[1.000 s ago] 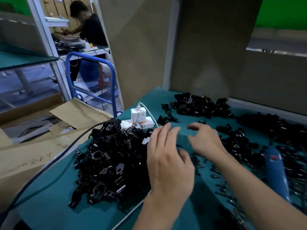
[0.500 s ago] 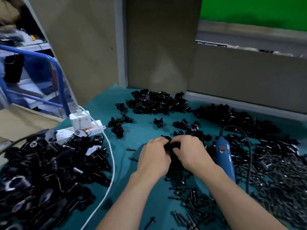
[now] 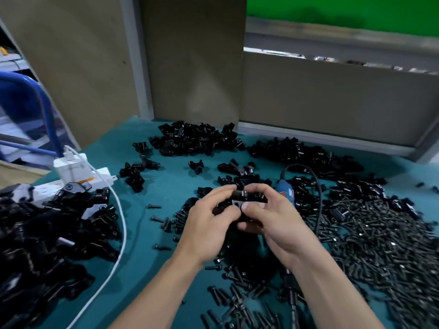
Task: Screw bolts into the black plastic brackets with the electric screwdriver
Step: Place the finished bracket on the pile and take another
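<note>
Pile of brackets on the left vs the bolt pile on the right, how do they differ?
The bracket pile holds chunky, irregular clamp-shaped parts stacked high beside the white power strip. The bolt pile holds thin, straight pieces spread flatter, next to the blue screwdriver. Both are black and lie loose on the teal table.

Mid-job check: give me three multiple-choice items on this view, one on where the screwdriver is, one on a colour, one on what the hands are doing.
1. Where does the electric screwdriver lie?
A. on the mat, right of the hands
B. in the left hand
C. on the power strip

2. What colour is the table mat?
A. red
B. teal
C. white

3. What are the left hand and right hand doing?
A. resting flat, empty
B. both holding one black bracket
C. gripping the white cable

Answers: 1 A, its blue body lies beside the right hand. 2 B, teal shows between the piles. 3 B, both hands' fingers close on the bracket.
</note>
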Motion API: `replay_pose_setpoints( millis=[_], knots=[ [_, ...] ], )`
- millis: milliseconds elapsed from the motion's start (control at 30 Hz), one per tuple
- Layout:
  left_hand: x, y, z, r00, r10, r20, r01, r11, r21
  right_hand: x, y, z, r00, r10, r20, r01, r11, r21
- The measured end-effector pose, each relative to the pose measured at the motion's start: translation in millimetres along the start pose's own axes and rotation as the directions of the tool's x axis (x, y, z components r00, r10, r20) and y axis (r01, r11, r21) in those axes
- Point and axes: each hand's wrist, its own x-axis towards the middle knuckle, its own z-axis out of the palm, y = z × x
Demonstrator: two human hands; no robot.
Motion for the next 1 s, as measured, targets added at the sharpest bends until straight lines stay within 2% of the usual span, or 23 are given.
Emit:
replay_pose_setpoints(
  millis=[67, 133, 200, 267, 333, 467, 533, 600, 667, 733, 867, 933, 1000],
  knots=[
    [2, 0, 1, 0.996, -0.037, 0.082, 0.044, 0.995, -0.084, -1, 0, -3, 1.000, 0.002, 0.007, -0.001, 0.998, -0.062],
    [2, -2, 2, 0.996, -0.070, 0.057, 0.075, 0.992, -0.098, 0, 0, -4, 1.000, -0.006, 0.000, 0.006, 0.984, -0.176],
    [3, -5, 5, 0.989, -0.148, -0.015, 0.144, 0.977, -0.158, 1, 1, -7, 0.998, -0.057, -0.039, 0.035, 0.900, -0.434],
    [4, -7, 6, 0.972, -0.225, -0.068, 0.202, 0.948, -0.245, 3, 1, -13, 0.978, -0.188, -0.086, 0.075, 0.712, -0.698],
    [7, -8, 5, 0.961, -0.275, -0.041, 0.254, 0.927, -0.277, 4, -1, -20, 0.951, -0.296, -0.087, 0.098, 0.558, -0.824],
    [14, -11, 0, 0.940, -0.332, 0.072, 0.339, 0.898, -0.282, 19, -7, -33, 0.943, -0.311, -0.118, 0.009, 0.378, -0.926],
    [17, -13, 1, 0.937, -0.342, 0.067, 0.346, 0.891, -0.294, 37, -15, -35, 0.936, -0.347, -0.056, 0.011, 0.188, -0.982],
    [21, -14, 1, 0.939, -0.340, 0.052, 0.339, 0.890, -0.306, 62, -25, -37, 0.935, -0.352, 0.042, 0.028, -0.045, -0.999],
    [23, -15, -1, 0.944, -0.327, 0.037, 0.323, 0.901, -0.290, 91, -35, -39, 0.953, -0.290, 0.089, 0.016, -0.246, -0.969],
    [24, -15, -3, 0.947, -0.319, 0.040, 0.317, 0.906, -0.281, 115, -43, -40, 0.981, -0.180, 0.066, -0.004, -0.365, -0.931],
    [26, -14, -7, 0.942, -0.335, 0.028, 0.331, 0.910, -0.249, 147, -49, -38, 1.000, -0.011, -0.023, -0.025, -0.476, -0.879],
    [28, -14, -8, 0.939, -0.341, 0.034, 0.340, 0.913, -0.228, 157, -50, -37, 0.999, 0.043, -0.016, 0.005, -0.454, -0.891],
    [30, -13, -9, 0.941, -0.335, 0.045, 0.336, 0.916, -0.218, 162, -49, -36, 0.998, 0.053, -0.039, -0.016, -0.385, -0.923]
  ],
)
